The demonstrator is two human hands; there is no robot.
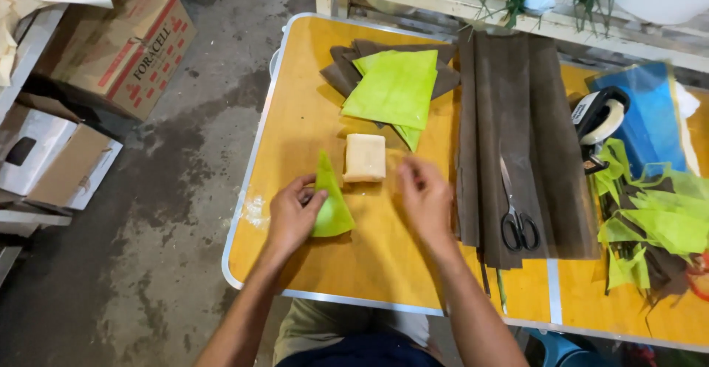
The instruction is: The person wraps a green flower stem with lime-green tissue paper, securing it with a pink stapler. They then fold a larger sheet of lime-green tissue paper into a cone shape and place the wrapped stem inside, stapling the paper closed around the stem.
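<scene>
Fingers of left hand (292, 215) pinching green paper cone (330, 203), right hand (426, 197) empty

Greens and browns on my yellow-orange table

I see a lime-green folded piece (331, 203), a pale beige block (365, 157), lime-green sheets (393, 88) on dark brown ones (341, 71), long dark brown strips (517, 116), black-handled scissors (517, 215), a blue sheet (653, 119), a black-and-white tape dispenser (600, 116), lime-green scraps (657, 219), and the silver-edged yellow-orange table (295, 116).
</scene>
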